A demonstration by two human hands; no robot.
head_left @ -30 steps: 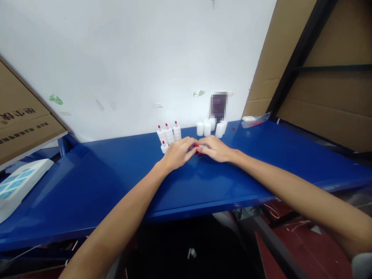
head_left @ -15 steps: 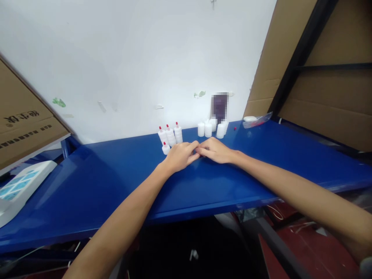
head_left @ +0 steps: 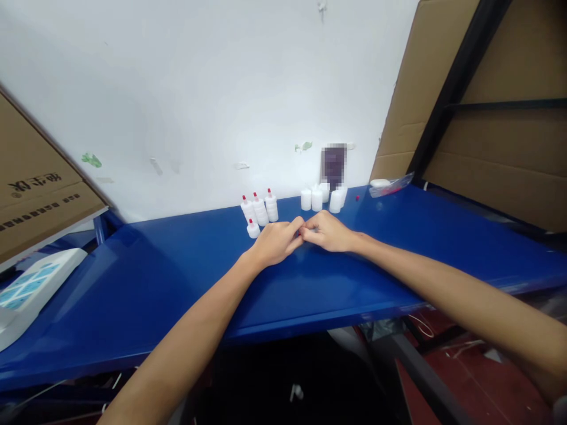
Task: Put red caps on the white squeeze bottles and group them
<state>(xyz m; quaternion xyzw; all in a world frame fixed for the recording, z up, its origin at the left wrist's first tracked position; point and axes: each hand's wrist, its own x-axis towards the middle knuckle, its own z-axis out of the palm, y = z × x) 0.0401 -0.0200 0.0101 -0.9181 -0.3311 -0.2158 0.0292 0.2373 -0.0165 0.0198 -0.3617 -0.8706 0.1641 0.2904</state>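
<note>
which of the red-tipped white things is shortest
The front one, just beside the left hand; the other three stand taller behind it, closer to the wall.

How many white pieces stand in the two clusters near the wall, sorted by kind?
Tall red-tipped bottles: 3
Short red-tipped piece: 1
White bottles with no red tip showing: 5
Total in view: 9

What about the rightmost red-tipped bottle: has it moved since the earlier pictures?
No: judged by the green mark on the wall, the rightmost red-tipped bottle shows no shift either way.
</note>
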